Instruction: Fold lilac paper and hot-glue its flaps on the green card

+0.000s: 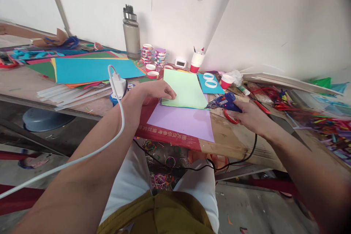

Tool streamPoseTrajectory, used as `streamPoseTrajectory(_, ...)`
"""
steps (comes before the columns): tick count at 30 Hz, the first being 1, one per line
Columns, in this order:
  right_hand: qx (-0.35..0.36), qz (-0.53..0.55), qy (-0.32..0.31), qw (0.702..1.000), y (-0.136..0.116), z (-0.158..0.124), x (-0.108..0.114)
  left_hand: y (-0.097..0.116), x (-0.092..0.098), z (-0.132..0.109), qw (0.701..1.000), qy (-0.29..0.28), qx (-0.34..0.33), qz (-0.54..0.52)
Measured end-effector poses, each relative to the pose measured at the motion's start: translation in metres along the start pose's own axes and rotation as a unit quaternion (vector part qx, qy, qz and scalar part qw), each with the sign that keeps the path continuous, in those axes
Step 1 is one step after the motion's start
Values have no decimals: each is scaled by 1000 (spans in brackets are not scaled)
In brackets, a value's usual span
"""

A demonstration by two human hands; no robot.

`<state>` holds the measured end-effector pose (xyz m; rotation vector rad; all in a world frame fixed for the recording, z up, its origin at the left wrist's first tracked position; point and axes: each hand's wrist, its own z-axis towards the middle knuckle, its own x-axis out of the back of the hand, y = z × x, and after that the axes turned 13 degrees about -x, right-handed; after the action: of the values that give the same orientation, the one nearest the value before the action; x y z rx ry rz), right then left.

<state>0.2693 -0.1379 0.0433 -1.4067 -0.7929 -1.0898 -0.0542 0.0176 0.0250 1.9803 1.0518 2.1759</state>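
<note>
A light green paper sheet [184, 89] lies on a purple sheet [182, 121] at the table's near edge. My left hand [155, 91] rests flat on the green sheet's left edge, fingers stretched out. My right hand [251, 117] is closed round a blue glue gun [226, 102], whose nozzle touches the green sheet's near right corner. The gun's black cord [236, 161] hangs down below the table.
Large blue card sheets [93, 69] lie at the left with a white charger and cable [117, 84]. A grey bottle [131, 33], tape rolls [152, 55], red-and-white cups [196, 62] and a blue card with white rings [210, 82] stand behind. Coloured strips [323, 120] clutter the right.
</note>
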Motion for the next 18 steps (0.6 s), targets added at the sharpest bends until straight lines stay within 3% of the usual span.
streamPoseTrajectory(18, 89, -1, -56, 994, -82, 8, -27, 1, -3, -1, 1000, 24, 4, -4)
